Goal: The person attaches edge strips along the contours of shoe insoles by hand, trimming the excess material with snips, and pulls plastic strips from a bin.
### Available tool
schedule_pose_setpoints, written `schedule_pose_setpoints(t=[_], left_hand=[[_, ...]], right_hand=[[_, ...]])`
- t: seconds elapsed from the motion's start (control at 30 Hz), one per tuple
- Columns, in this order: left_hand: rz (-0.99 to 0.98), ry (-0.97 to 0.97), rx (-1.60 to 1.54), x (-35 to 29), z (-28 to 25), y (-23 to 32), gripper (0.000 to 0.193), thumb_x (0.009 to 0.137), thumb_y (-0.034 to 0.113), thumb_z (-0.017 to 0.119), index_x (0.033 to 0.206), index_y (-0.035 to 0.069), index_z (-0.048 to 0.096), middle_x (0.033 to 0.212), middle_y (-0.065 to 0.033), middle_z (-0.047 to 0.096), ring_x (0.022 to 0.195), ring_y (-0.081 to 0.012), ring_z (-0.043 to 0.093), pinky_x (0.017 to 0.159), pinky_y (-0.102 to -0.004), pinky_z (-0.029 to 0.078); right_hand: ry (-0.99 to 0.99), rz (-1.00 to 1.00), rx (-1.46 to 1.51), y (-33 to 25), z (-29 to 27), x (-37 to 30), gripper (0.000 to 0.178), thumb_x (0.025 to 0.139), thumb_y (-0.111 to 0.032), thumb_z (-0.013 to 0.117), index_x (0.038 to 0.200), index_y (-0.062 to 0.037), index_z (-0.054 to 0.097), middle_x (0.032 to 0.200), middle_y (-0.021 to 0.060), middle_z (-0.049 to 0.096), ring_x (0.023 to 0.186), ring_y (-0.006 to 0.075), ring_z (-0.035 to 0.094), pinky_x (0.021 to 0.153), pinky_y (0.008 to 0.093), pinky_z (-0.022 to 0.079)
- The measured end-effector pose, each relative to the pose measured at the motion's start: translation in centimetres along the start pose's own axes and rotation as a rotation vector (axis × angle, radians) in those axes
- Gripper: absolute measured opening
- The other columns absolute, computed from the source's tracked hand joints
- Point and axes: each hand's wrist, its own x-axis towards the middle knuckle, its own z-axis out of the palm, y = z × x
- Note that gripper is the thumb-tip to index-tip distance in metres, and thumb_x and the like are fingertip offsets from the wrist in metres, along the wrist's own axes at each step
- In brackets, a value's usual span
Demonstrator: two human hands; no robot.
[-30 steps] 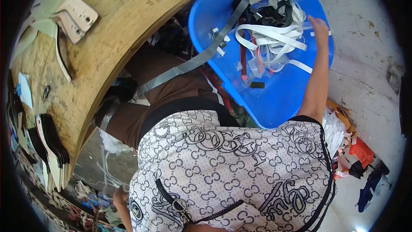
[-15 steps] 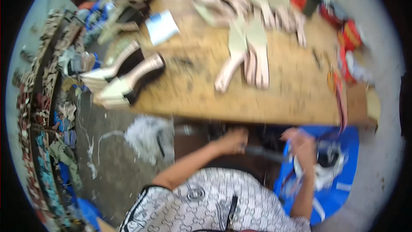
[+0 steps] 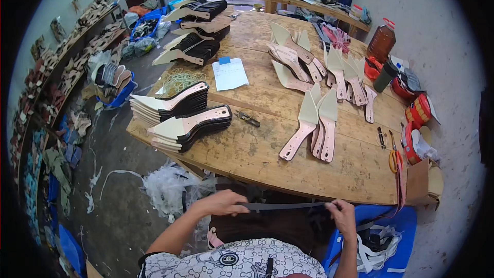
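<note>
A narrow dark grey strip [image 3: 288, 206] is drawn nearly straight across my lap, just below the wooden table's [image 3: 247, 170] front edge. My left hand [image 3: 224, 203] pinches its left end, and my right hand [image 3: 343, 216] grips the other end between thumb and fingers. On the table beyond, pointed shoe insoles [image 3: 325, 126] with cream toes and pink heels lie fanned out. Two stacks of similar insoles [image 3: 193, 123] with black undersides sit at the left edge. Between these groups lies a small dark tool [image 3: 249, 119].
A blue tub [image 3: 406, 242] holding white strips stands by my right arm. Orange-handled scissors [image 3: 394, 159] and a cardboard box [image 3: 416, 180] are at the table's right end. Paper [image 3: 230, 74] and banded insole bundles [image 3: 193, 46] lie farther back. White scraps [image 3: 172, 188] cover the floor at left.
My hands have moved apart, the left one leftward, and the grey strip now stretches between them. My right hand has closed on its end. The view has tilted up, showing more beyond the table.
</note>
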Motion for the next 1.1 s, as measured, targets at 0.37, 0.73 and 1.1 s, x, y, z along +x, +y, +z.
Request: schedule_pose_setpoints(t=[0.37, 0.73, 1.1], left_hand=[[-0.437, 0.406, 0.023, -10.1, -1.9, -6.2, 0.02, 0.09, 0.02, 0.054, 0.098, 0.005, 0.063, 0.064, -0.0058, 0.062, 0.057, -0.0236, 0.059, 0.06, -0.0355, 0.047], [0.479, 0.905, 0.208, 1.8, 1.1, 4.2, 0.043, 0.078, -0.008, 0.048, 0.117, 0.005, 0.059, 0.105, -0.015, 0.061, 0.096, -0.0323, 0.06, 0.083, -0.0375, 0.05], [0.16, 1.042, -0.027, 4.2, 2.2, 5.1, 0.062, 0.075, -0.004, 0.056, 0.134, 0.005, 0.042, 0.076, -0.0233, 0.059, 0.067, -0.0381, 0.06, 0.061, -0.0459, 0.047]], right_hand=[[0.784, -0.059, -0.165, 3.0, -8.1, -1.4, 0.03, 0.094, -0.022, 0.053, 0.074, -0.0001, 0.055, 0.053, 0.0027, 0.043, 0.052, 0.0093, 0.039, 0.048, 0.0287, 0.031], [-0.235, -0.127, 0.355, -7.4, 2.8, 0.8, 0.041, 0.091, -0.011, 0.054, 0.131, -0.004, 0.048, 0.115, 0.0063, 0.061, 0.054, 0.0033, 0.042, 0.042, 0.0172, 0.034], [-0.233, -0.351, 0.348, -9.7, 12.4, 1.3, 0.035, 0.085, -0.008, 0.065, 0.117, 0.0016, 0.057, 0.087, 0.0026, 0.06, 0.075, 0.0062, 0.053, 0.066, 0.0208, 0.043]])
